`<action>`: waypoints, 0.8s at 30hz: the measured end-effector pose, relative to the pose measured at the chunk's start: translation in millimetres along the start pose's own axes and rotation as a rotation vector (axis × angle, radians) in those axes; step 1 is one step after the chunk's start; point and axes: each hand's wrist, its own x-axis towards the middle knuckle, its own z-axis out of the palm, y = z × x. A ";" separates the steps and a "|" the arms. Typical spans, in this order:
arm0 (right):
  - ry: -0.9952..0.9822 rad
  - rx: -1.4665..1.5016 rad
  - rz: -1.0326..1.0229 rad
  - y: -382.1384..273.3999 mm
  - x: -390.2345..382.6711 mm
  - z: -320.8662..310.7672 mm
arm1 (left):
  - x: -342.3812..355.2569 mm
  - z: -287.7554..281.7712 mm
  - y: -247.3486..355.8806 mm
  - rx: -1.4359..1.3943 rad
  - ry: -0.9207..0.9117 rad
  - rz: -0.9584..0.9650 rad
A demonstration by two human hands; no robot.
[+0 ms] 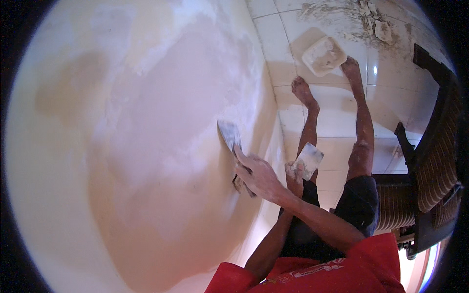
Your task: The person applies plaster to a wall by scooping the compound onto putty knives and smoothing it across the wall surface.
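My right hand [257, 177] reaches across to the patched wall [146, 97] on my left, closed on a putty knife [227, 133] whose blade is against the wall's surface or very close to it. The wall shows pale pinkish-white filler over cream and beige areas. My left hand [294, 172] is lower and to the right, gripping a second wide scraper [310, 156] with whitish residue on it, held over my legs. A cream plastic tub [324, 55] with pale paste inside sits on the tiled floor beside my bare feet.
Dark chairs [432, 180] with striped seats stand at my right. Pale debris and smears [378, 27] lie on the tiled floor [278, 44] at the top right. The wall meets the floor along an edge just left of my feet.
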 end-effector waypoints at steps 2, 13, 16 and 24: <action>0.030 0.057 -0.060 9.6 -11.6 -24.2 | 1.8 -2.4 2.8 0.100 0.042 -0.109; -0.028 0.509 0.143 -18.2 84.1 -37.9 | 10.6 -4.7 -32.9 0.304 0.153 0.313; -0.055 0.154 0.024 -11.8 45.3 -30.0 | 10.9 8.5 -4.9 0.115 0.069 0.130; -0.153 -0.058 -0.102 -12.9 -38.6 -88.2 | 7.4 11.6 21.4 -0.006 -0.003 0.094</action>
